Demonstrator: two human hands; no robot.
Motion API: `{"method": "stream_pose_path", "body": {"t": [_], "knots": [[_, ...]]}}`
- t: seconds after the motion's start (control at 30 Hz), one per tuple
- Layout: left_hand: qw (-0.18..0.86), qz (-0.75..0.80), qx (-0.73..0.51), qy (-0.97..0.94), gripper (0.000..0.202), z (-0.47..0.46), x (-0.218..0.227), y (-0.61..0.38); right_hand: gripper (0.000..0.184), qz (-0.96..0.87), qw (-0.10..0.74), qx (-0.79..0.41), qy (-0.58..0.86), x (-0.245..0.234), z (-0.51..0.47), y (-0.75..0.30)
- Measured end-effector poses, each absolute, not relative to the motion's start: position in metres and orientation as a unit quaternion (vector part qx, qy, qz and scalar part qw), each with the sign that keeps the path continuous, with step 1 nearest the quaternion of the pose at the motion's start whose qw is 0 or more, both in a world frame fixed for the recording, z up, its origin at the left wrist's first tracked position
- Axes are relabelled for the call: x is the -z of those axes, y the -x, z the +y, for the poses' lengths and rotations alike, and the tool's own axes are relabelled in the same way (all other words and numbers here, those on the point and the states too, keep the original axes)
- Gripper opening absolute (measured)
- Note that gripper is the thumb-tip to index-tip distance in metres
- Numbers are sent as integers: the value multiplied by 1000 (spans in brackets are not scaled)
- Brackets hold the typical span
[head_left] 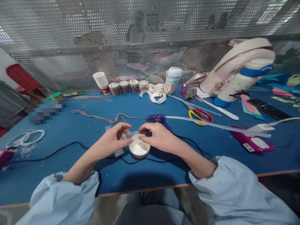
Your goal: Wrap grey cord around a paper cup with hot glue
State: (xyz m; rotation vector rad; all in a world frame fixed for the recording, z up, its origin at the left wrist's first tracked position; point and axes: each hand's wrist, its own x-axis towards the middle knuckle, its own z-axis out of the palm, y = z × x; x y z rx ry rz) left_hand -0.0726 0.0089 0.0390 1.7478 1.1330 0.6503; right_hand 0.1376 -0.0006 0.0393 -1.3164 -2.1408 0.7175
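Observation:
A small white paper cup (139,150) is held just above the blue table (70,131), its mouth facing me. My left hand (112,140) grips its left rim, fingers curled, thumb on the edge. My right hand (157,136) pinches the right rim with thumb and forefinger. A pale strip of something lies along the cup's far rim between the fingertips; I cannot make out what it is. A blue glue gun (159,120) lies right behind my right hand, a long clear glue stick (215,126) running out to the right.
Grey cords (103,118) lie behind my left hand. At the back stand stacked cups (102,82), several wrapped cups (128,86), white ribbon (156,93) and a bottle (172,79). Scissors (199,114), a bag (234,65) and a magenta device (253,142) lie right. A black cable (58,150) crosses the front.

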Motion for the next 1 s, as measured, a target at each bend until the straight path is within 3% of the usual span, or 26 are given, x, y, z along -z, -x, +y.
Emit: {"method": "stream_pose_path", "body": {"t": [0.4, 0.6, 0.73, 1.0], "knots": [[456, 457, -229, -728, 42, 4, -43, 75, 11, -825, 244, -195, 471, -30, 7, -126], [473, 477, -207, -711, 57, -1, -42, 88, 9, -810, 249, -264, 460, -34, 4, -132], [473, 483, -180, -715, 70, -8, -38, 98, 18, -795, 256, -298, 462, -38, 3, -138], [354, 535, -149, -753, 74, -16, -28, 106, 20, -764, 290, -296, 494, -53, -14, -161]]}}
